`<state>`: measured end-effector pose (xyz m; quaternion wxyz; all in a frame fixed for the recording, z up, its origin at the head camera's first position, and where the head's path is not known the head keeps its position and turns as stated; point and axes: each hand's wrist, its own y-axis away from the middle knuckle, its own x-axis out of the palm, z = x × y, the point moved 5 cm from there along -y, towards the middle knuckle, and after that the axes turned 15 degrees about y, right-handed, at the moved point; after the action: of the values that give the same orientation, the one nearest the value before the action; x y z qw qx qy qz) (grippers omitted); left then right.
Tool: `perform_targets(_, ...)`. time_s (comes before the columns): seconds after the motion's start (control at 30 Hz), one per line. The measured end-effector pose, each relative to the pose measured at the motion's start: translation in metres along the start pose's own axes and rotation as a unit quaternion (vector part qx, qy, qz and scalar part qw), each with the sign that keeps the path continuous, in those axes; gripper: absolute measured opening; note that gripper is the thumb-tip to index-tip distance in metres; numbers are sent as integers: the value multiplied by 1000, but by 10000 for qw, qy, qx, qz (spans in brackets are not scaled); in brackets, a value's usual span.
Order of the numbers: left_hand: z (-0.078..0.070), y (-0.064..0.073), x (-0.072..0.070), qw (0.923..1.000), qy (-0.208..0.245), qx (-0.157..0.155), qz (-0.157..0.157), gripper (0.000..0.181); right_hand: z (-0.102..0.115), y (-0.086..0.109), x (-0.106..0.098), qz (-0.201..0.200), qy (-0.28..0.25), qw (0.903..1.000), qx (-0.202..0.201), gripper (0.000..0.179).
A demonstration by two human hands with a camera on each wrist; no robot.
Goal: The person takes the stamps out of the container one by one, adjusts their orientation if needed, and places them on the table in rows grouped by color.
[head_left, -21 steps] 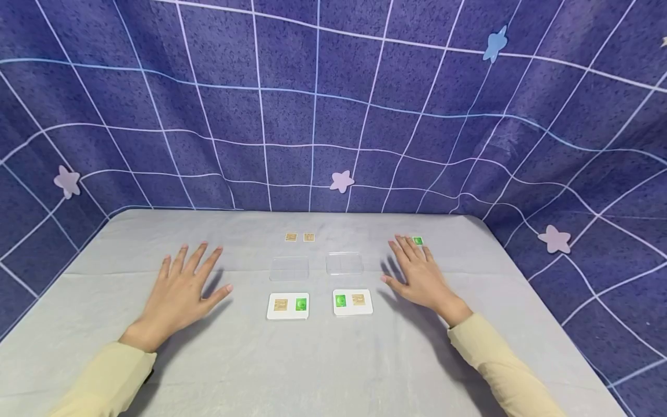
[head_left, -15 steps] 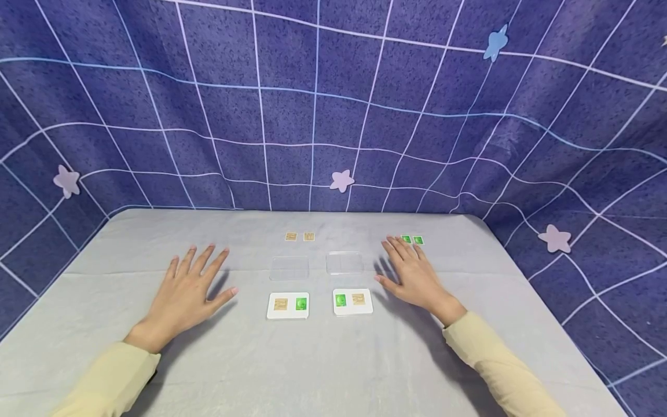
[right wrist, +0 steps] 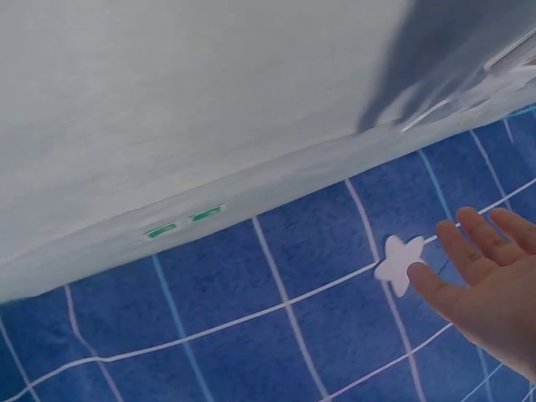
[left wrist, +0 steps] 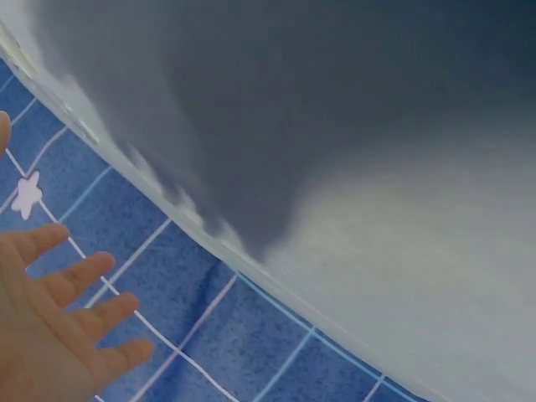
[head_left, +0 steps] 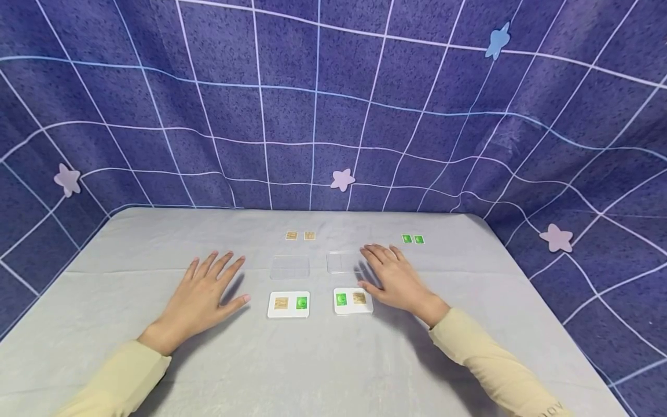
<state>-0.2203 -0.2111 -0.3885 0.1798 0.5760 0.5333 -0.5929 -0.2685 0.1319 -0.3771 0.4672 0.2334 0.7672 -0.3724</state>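
Note:
My left hand (head_left: 200, 298) hovers over the left of the table, palm down, fingers spread and holding nothing. To its right lie a white rectangular tray (head_left: 290, 307) with a tan stamp (head_left: 281, 303) and a green stamp (head_left: 301, 303), and behind that a clear plastic lid (head_left: 289, 267). My right hand (head_left: 398, 281), also bare, has its fingertips over the right end of a second clear lid (head_left: 339, 262). Its thumb is beside the second white tray (head_left: 350, 307), which bears a green stamp (head_left: 341, 299) and a tan one (head_left: 359, 298). Both wrist views show outstretched fingers.
Two tan stamps (head_left: 292, 236) lie side by side at the table's back centre, two green stamps (head_left: 407, 238) at the back right. A pale grey cloth (head_left: 323, 365) covers the table. Behind it hangs a blue grid-patterned curtain (head_left: 292, 116) with star shapes.
My right hand has moved left and nearer, off the back-right green stamps, which now both show. The left hand has drifted right and slightly nearer. Trays, lids and stamps stay put.

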Motion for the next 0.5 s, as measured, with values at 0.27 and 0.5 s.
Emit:
perform_targets(0.27, -13, -2, 8, 9995, 14, 263, 183, 75, 18, -8, 0, 60, 68, 9994, -336, 63)
perform_targets(0.5, -22, -3, 13, 9982, 107, 478, 342, 74, 35, -13, -1, -209, -33, 9979, -609, 58)
